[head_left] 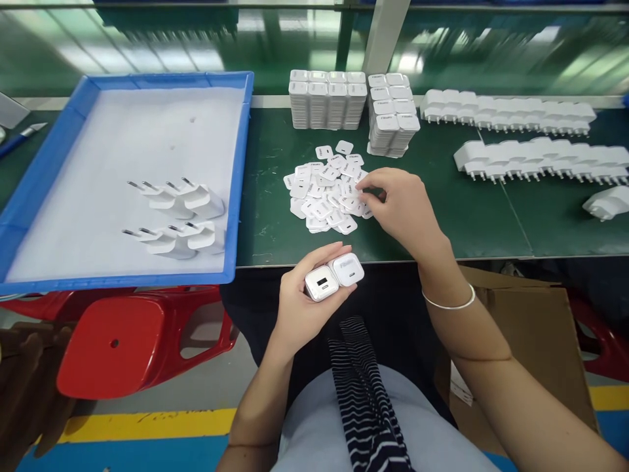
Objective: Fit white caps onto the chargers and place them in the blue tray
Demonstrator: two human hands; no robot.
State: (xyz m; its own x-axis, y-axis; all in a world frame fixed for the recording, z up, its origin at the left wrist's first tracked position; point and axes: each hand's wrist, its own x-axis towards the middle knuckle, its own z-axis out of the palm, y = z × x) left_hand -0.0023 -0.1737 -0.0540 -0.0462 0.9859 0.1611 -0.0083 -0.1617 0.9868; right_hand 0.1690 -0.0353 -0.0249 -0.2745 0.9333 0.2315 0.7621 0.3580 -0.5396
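The left hand [299, 298] is gripping two white chargers [334, 278] at six o'clock, just off the counter [466, 216] edge. The right hand [400, 206] is pinching a label from the loose pile [327, 193] at twelve o'clock; pressing it squarely onto a charger face seems due next.

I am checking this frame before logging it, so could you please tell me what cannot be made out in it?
- Head view: print on the loose white caps is too small to read.
- Right hand: its fingertips are curled into the pile, so any cap it grips is hidden.
- Left hand holds two chargers; its palm covers their prongs.
- Blue tray: its left corner is cut off by the edge.
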